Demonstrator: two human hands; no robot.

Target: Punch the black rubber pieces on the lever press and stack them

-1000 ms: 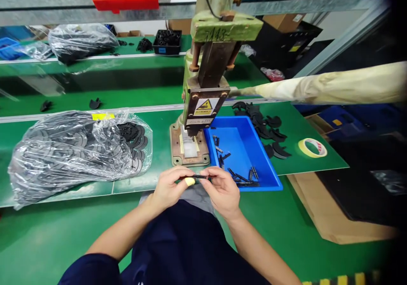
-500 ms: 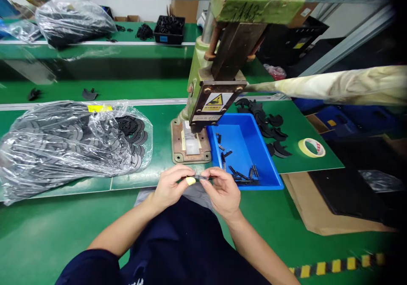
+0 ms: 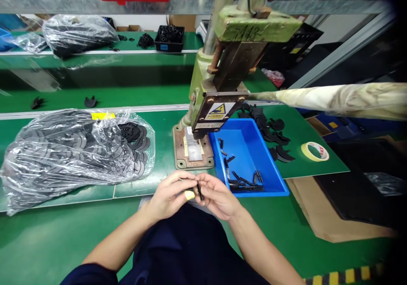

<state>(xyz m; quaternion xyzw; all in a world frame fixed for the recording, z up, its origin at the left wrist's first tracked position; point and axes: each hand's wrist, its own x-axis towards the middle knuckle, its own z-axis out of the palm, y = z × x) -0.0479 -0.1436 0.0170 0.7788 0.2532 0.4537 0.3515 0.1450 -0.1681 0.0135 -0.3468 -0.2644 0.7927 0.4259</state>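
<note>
Between my two hands is a small, thin black rod-shaped part (image 3: pixel 199 190), held at a steep tilt just in front of the hand press. My right hand (image 3: pixel 221 197) pinches it between thumb and fingers. From the other side, my left hand (image 3: pixel 171 195) is closed, its fingertips against the part; a yellow cover (image 3: pixel 189 195) sits on its thumb. Fingers hide some of the part. Several similar black parts (image 3: pixel 246 181) lie in the blue bin (image 3: pixel 273 166), right of the hands. Behind them stands the green hand press (image 3: pixel 199 77), its base plate (image 3: pixel 178 151) nearest.
At left lies a clear plastic bag (image 3: pixel 70 153) of curved black pieces. More curved pieces (image 3: pixel 276 136) and a tape roll (image 3: pixel 314 151) are right of the bin. The press's wrapped lever (image 3: pixel 333 98) reaches right. A black tray (image 3: pixel 170 43) stands on the back shelf.
The black part has turned from lying level between both hands to a steep tilt. My right fingers have shifted around it. The view has tipped up slightly.
</note>
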